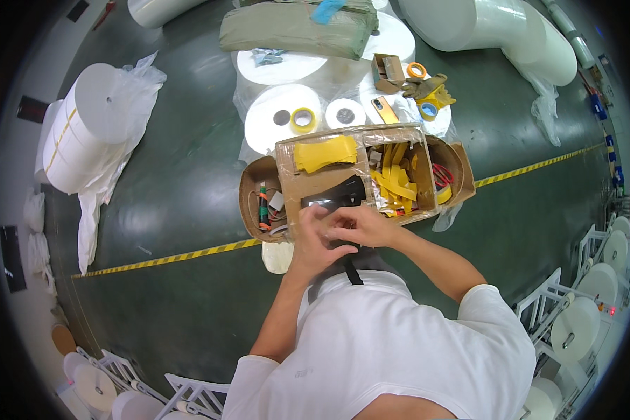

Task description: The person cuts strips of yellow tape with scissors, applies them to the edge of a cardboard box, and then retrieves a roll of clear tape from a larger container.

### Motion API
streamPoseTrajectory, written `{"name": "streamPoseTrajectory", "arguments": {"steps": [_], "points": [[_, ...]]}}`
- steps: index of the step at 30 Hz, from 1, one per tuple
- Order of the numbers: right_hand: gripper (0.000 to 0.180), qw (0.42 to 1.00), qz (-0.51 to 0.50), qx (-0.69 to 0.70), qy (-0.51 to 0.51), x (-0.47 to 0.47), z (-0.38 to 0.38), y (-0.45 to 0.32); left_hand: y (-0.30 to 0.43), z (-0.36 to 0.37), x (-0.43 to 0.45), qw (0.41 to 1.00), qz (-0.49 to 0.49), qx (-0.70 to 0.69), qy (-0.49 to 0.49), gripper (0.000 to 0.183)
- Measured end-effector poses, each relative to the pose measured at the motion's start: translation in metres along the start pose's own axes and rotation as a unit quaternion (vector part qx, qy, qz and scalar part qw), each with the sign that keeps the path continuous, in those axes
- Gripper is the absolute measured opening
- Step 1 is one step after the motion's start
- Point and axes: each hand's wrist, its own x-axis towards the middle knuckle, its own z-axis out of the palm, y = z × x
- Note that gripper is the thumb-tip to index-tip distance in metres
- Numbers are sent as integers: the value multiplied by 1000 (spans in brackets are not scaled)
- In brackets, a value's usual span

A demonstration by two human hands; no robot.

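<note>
My left hand (315, 244) and my right hand (365, 226) meet at the near edge of a cardboard box (320, 184), fingers bent toward each other. Whether something small lies between the fingertips cannot be told. Just beyond them a glossy black curved piece (338, 193) rests on the box's cardboard top. Behind it lies a stack of yellow sheets (325, 152). The box's right compartment holds yellow strips (396, 184). In the left side pocket are a green and orange tool (263, 207) and a white block (276, 201); in the right one, red-handled scissors (442, 176).
Behind the box, large white rolls (281, 100) carry a yellow tape roll (303, 120), a phone (385, 110), work gloves (425, 86) and a small carton (388, 73). A wrapped roll (92, 121) stands at left. Machines with white rolls (575, 328) line the lower right.
</note>
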Motion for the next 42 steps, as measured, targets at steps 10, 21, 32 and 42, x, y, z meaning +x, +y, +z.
{"name": "streamPoseTrajectory", "arguments": {"steps": [10,21,32,42], "points": [[19,985,113,128,14,-9,-44,16,-2,-63,7,973,-154,0,-169,28],[13,946,203,238,-87,-38,-48,8,3,-28,-31,887,-332,-312,-71,27],[17,960,152,233,14,-5,-27,36,-19,-29,-1,943,-280,-173,-53,28],[24,932,64,-290,209,31,20,105,-56,10,32,927,-224,300,10,33]]}}
